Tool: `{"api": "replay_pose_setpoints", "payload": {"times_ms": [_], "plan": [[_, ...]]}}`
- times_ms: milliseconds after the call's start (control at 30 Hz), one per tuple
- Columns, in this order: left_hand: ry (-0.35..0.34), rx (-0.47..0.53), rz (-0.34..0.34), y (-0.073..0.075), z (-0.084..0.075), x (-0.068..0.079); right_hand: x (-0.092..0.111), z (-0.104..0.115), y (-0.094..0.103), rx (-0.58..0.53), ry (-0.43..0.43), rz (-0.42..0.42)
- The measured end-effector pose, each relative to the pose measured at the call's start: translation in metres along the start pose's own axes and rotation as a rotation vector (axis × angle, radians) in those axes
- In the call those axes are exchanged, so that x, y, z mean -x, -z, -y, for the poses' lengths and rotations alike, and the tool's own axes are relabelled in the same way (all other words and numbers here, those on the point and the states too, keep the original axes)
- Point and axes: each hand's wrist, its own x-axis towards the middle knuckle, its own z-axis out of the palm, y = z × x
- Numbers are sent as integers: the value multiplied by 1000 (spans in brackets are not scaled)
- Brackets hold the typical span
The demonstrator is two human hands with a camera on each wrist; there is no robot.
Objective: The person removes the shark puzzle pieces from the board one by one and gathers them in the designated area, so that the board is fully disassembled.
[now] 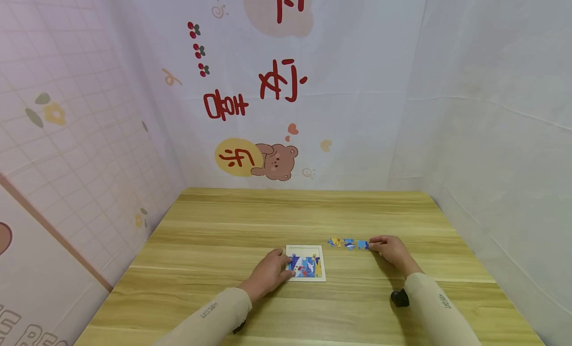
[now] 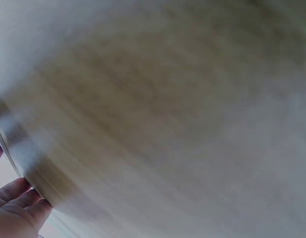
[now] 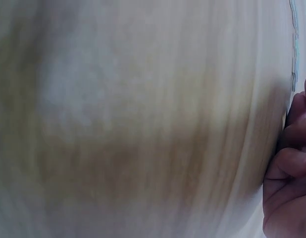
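White-rimmed, the puzzle tray [image 1: 297, 251] is set on the wooden table [image 1: 223, 227], its lower part filled with fitted pieces [image 1: 306, 263], its upper part left bare. Its left edge is touched by the left hand [image 1: 268, 272], whose fingers are loosely spread, nothing being gripped. Three loose pieces [image 1: 349, 243] are lined up beyond the tray's right side. By the right hand [image 1: 392, 250], fingers bent, the rightmost piece [image 1: 362, 244] is reached; whether it is pinched cannot be told. Seemingly, piece-picking is under way; a light edge grip is called for.
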Motion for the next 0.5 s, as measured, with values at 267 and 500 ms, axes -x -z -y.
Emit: {"api": "replay_pose_setpoints", "payload": {"times_ms": [267,500], "plan": [[12,-8,10,-2,-1,-2,4,6,-4,-56,-11,-23],[42,6,19,-1,1,-4,7,26,-23,-185,4,-20]]}}
